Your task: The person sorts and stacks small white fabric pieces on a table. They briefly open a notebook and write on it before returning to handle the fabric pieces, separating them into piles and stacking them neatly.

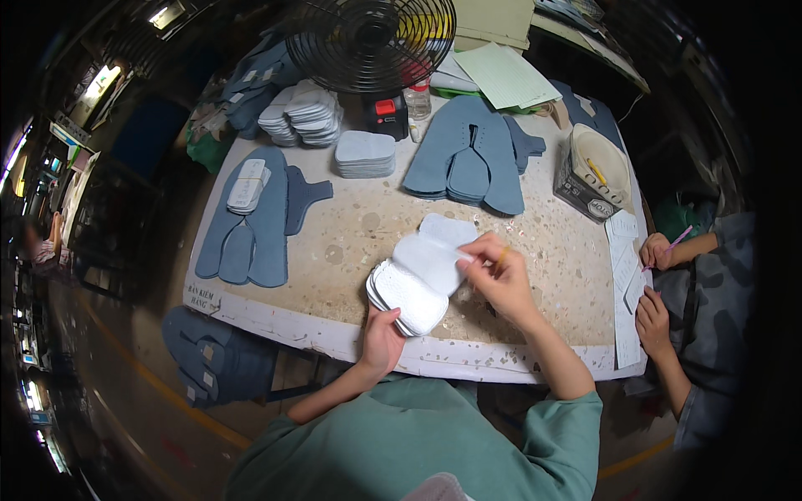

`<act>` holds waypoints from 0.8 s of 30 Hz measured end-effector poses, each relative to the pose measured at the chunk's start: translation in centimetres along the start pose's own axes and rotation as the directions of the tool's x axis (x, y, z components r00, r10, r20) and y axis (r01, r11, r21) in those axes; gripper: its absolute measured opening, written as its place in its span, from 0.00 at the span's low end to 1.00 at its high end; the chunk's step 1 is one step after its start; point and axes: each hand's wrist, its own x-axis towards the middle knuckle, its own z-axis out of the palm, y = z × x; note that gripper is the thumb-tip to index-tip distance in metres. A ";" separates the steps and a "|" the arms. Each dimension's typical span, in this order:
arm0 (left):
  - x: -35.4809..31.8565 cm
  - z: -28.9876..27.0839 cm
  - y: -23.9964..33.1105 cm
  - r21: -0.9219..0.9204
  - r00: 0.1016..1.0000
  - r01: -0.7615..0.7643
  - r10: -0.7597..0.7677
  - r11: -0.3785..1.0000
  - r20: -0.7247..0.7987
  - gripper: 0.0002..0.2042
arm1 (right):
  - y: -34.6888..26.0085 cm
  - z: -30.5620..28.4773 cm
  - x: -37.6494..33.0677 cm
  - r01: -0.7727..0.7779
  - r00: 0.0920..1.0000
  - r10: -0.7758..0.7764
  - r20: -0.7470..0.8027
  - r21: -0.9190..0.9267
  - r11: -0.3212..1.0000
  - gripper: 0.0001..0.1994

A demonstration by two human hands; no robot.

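A stack of white, rounded cut pieces [407, 299] rests in my left hand [383, 341], thumb on top, at the near side of the table. Between the thumb and fingers of my right hand [501, 280] is the edge of a white cut piece [428, 256], spread just beyond the stack. A yellow band circles one of my right fingers. Another white piece [447, 227] shows past its far edge. How many layers my right fingers pinch cannot be seen.
Blue-grey shoe-upper pieces lie at the left [219, 221] and far middle [455, 159]. White stacks [365, 154] stand behind, near a black fan [372, 37]. A box [591, 175] sits at the right. There, another person's hands [654, 321] hold a pen over paper strips [626, 288].
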 end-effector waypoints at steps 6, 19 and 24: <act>0.2 -0.4 -0.2 -0.013 0.999 0.020 -0.020 1.000 -0.043 0.31 | 1.6 -0.5 0.7 0.223 0.972 -0.127 0.197 -0.618 0.754 0.09; 0.1 0.5 -0.2 0.197 0.999 -0.051 0.050 0.979 0.008 0.29 | -1.6 1.9 -1.6 0.189 0.981 -0.148 0.127 -0.442 0.877 0.16; -0.1 0.6 -0.1 0.178 0.998 -0.047 0.052 0.983 -0.025 0.29 | -1.3 1.6 -1.4 0.001 0.982 0.050 0.182 -0.275 0.961 0.17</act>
